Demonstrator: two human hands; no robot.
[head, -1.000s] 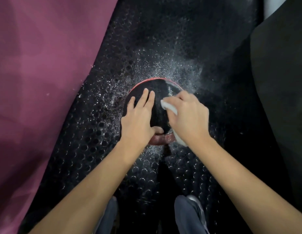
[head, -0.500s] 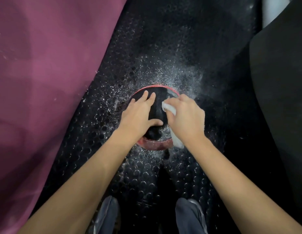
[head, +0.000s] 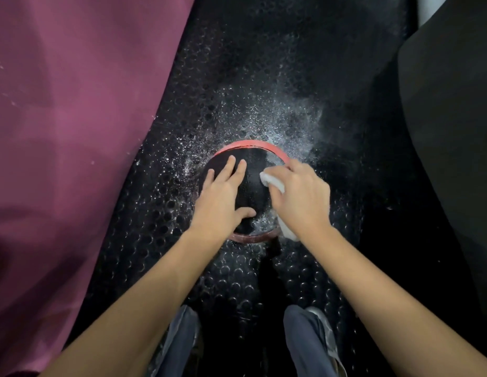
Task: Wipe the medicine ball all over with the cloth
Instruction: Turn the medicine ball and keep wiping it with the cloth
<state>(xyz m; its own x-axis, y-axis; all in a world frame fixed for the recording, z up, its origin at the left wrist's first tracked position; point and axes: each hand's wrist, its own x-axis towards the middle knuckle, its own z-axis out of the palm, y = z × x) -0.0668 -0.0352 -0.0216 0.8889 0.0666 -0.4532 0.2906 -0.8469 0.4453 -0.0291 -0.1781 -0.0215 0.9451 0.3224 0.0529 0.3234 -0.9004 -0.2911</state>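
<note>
A black medicine ball (head: 254,183) with a red band around it rests on the dark studded floor mat, in the middle of the view. My left hand (head: 223,200) lies flat on the ball's left side, fingers spread, thumb across its near face. My right hand (head: 299,197) is closed on a white cloth (head: 272,182) and presses it against the ball's right side. One end of the cloth sticks out at my fingertips, the other hangs below my wrist. Wet droplets glisten on the ball's near face.
The black studded rubber mat (head: 236,77) is speckled with white spray around the ball. A purple mat (head: 60,131) fills the left side. A black padded surface (head: 454,131) rises on the right. My knees and shoes (head: 313,341) are at the bottom.
The ball has turned under my hands: more of the red band shows at its far edge. My right hand has shifted slightly with the cloth over the right side; my left hand stays on the ball.
</note>
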